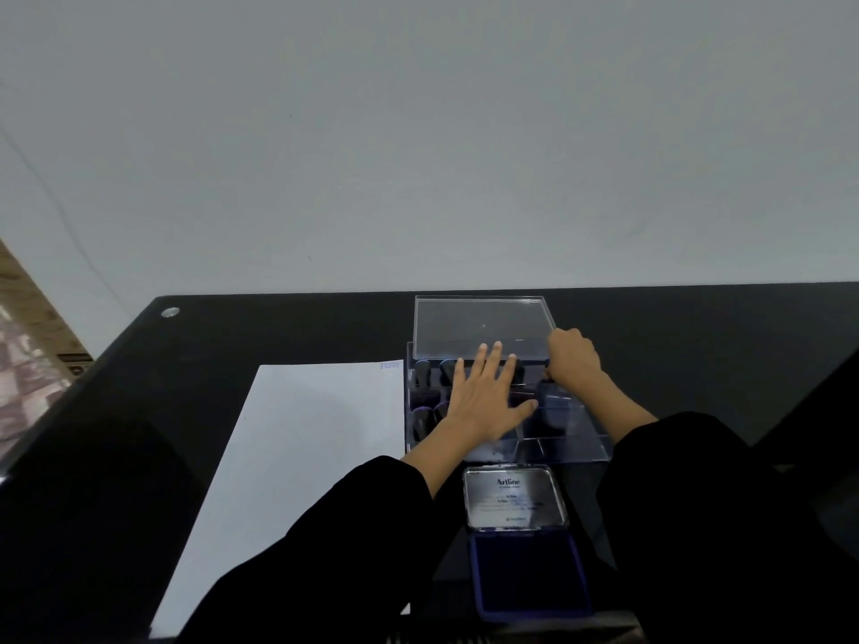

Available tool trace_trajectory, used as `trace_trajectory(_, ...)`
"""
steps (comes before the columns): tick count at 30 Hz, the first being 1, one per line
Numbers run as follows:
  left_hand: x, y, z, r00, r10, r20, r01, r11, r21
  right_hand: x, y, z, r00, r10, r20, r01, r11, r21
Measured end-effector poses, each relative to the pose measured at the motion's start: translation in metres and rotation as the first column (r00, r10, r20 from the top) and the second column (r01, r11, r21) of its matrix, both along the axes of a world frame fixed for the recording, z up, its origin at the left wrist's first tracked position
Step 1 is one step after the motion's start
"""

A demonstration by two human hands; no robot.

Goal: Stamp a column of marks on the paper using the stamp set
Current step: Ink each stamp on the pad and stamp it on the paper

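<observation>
Near the desk's (279, 327) far edge, your left hand (488, 402) lies spread on the clear stamp box (576, 439) beside the paper (297, 457) as your right hand (574, 360) curls round its open lid's (479, 325) corner, and a slip could drop the lid onto the spread hand.

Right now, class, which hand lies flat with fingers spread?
The left hand, spread over the clear stamp box; the right hand curls on its lid.
</observation>
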State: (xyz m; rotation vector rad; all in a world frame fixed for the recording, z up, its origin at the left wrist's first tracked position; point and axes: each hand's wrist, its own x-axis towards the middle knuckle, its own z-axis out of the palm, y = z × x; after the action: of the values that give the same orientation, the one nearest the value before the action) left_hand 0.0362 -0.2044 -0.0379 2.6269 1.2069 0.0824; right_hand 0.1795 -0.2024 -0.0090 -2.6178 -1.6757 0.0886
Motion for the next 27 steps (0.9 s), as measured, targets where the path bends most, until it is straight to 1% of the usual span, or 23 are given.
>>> trace_trajectory(7,0.001,0.0,-0.001,1.0,0.001,0.009,-0.001,1.0,0.001,0.001,-0.004,-0.006,1.0,0.007,-0.002,-0.007,1.0,0.029)
trace_trajectory(10,0.001,0.001,-0.001,1.0,0.001,0.013,-0.001,1.0,0.0,0.001,-0.005,-0.008,1.0,0.017,-0.003,-0.016,0.998,0.066)
trace_trajectory(12,0.001,0.0,-0.001,1.0,0.001,0.017,-0.001,1.0,-0.004,0.001,-0.003,-0.006,1.0,0.03,-0.008,-0.029,0.992,0.12)
trace_trajectory(14,0.001,0.0,0.0,1.0,0.002,0.015,-0.002,1.0,-0.01,-0.002,0.002,-0.005,0.997,0.06,-0.051,-0.049,0.981,0.186)
trace_trajectory(16,0.001,-0.001,0.0,1.0,0.003,0.01,-0.003,1.0,-0.009,-0.007,0.007,-0.004,0.989,0.077,-0.126,-0.049,0.975,0.215)
trace_trajectory(18,0.001,-0.001,0.001,1.0,0.006,0.015,-0.006,1.0,-0.014,-0.011,0.01,-0.006,0.979,0.066,-0.193,-0.028,0.981,0.19)
trace_trajectory(23,0.0,-0.003,0.004,0.999,0.015,0.033,-0.013,0.999,-0.041,-0.015,0.011,-0.016,0.949,-0.024,-0.315,0.059,0.993,0.102)
trace_trajectory(27,-0.003,-0.004,0.006,0.998,0.006,0.063,-0.002,0.998,-0.066,-0.016,0.01,-0.016,0.921,-0.068,-0.382,0.113,0.989,0.096)
